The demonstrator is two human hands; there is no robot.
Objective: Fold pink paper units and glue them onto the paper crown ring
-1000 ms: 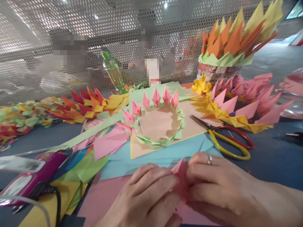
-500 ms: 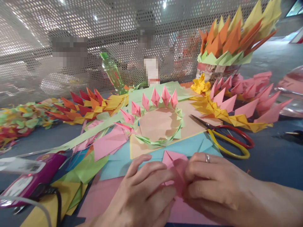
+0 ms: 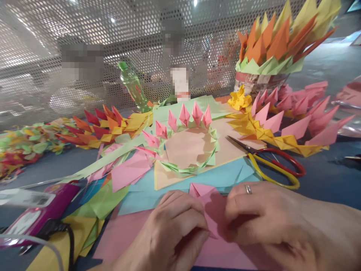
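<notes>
Both hands pinch a small folded pink paper piece near the table's front edge. My left hand grips its left side with curled fingers. On the right side, my right hand, a ring on one finger, closes on the same piece. Its pointed flaps stick up between the hands. Beyond them lies a green paper ring with pink points on a peach sheet.
Red-and-yellow scissors lie right of the ring. Loose coloured sheets cover the table's front. Folded paper garlands lie left and right, and a tall orange-yellow paper crown stands at back right. A magenta device sits at left, a green bottle behind.
The pink piece has been opened out and lowered between my hands. My left fingers, stretched half a second ago, have curled back onto it.
</notes>
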